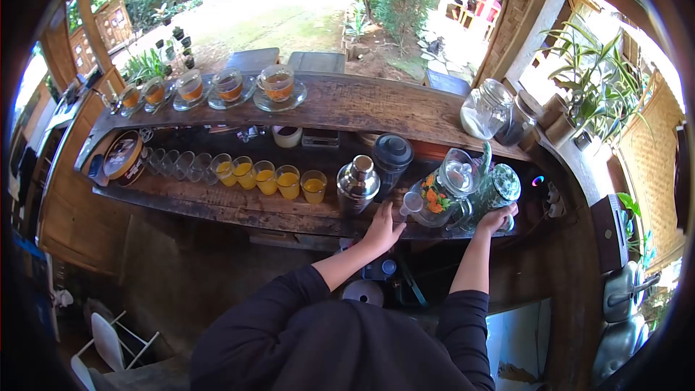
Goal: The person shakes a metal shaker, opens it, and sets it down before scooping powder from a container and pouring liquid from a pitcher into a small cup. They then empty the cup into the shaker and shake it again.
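Surface point(217, 206) of dark wood runs across the view in two levels, its left end blurred by the curved lens. A black sleeve hides the space below its near edge. On the upper level stand glass cups of amber drink point(276, 81) on saucers, and to the right a big glass jar point(486, 108). The lower level carries a row of small glasses of yellow drink point(288, 181), with empty ones further left. Beside them stand a steel shaker point(357, 185) and a dark lidded tumbler point(392, 159). The left hand point(382, 229) lies flat on the surface edge, fingers spread, just before the shaker and near a flowered glass pitcher point(438, 199). The right hand point(496, 219) curls around the base of a green patterned jar point(499, 188); its fingertips are hidden behind the jar.
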`<state>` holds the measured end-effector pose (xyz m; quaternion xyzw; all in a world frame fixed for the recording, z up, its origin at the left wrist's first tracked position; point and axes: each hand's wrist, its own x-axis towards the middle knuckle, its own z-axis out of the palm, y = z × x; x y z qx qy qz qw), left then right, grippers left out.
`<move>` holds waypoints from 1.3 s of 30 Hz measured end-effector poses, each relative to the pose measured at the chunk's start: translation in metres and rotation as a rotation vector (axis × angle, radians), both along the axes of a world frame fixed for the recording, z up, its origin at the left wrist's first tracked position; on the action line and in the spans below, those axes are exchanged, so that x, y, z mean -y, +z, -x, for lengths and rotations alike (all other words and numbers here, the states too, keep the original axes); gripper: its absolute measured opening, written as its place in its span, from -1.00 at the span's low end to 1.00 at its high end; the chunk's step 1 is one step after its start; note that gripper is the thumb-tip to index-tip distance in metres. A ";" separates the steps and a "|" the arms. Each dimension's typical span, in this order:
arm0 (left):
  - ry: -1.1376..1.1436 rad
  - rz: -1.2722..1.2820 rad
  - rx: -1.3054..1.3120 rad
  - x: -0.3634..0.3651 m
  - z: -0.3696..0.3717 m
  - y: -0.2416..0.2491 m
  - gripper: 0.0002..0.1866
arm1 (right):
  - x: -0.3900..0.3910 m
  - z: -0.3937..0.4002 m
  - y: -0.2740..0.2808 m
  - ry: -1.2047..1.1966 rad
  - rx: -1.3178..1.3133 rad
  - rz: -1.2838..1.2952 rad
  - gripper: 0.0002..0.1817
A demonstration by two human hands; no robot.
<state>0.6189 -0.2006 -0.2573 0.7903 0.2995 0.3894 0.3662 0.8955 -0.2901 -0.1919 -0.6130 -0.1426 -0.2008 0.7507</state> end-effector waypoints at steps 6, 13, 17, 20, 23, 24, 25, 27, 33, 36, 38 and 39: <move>-0.117 0.068 -0.108 0.038 0.066 0.010 -0.23 | -0.005 0.008 0.008 0.124 -0.344 -0.173 -0.33; -0.300 0.494 -0.132 0.027 0.184 -0.008 -0.44 | 0.016 0.059 -0.008 0.287 -0.340 -0.134 -0.40; -0.112 0.524 -0.158 0.005 0.250 -0.020 -0.56 | 0.025 0.176 0.022 0.124 -0.447 -0.066 -0.54; 0.006 0.619 -0.183 -0.012 0.287 -0.007 -0.62 | 0.006 0.232 0.027 0.455 -0.238 -0.024 -0.67; -0.046 0.747 -0.166 -0.037 0.318 0.008 -0.62 | -0.035 0.275 0.057 0.836 0.052 0.108 -0.55; -0.065 0.791 -0.145 -0.046 0.328 0.010 -0.65 | -0.050 0.288 0.075 0.787 0.205 0.272 -0.43; -0.070 0.793 -0.147 -0.054 0.336 0.014 -0.65 | -0.063 0.300 0.093 0.728 0.354 0.433 -0.31; -0.071 0.797 0.000 -0.068 0.354 0.022 -0.68 | -0.086 0.314 0.107 0.661 0.421 0.537 -0.22; -0.110 0.836 0.022 -0.110 0.415 0.030 -0.69 | -0.112 0.327 0.077 0.564 0.377 0.729 -0.06; -0.129 0.830 -0.031 -0.121 0.432 0.032 -0.69 | -0.117 0.331 0.070 0.448 0.427 0.687 -0.03; -0.156 0.843 -0.023 -0.122 0.431 0.033 -0.69 | -0.117 0.333 0.074 0.423 0.448 0.718 -0.02; -0.171 0.850 -0.015 -0.122 0.429 0.034 -0.69 | -0.117 0.335 0.076 0.408 0.471 0.740 -0.01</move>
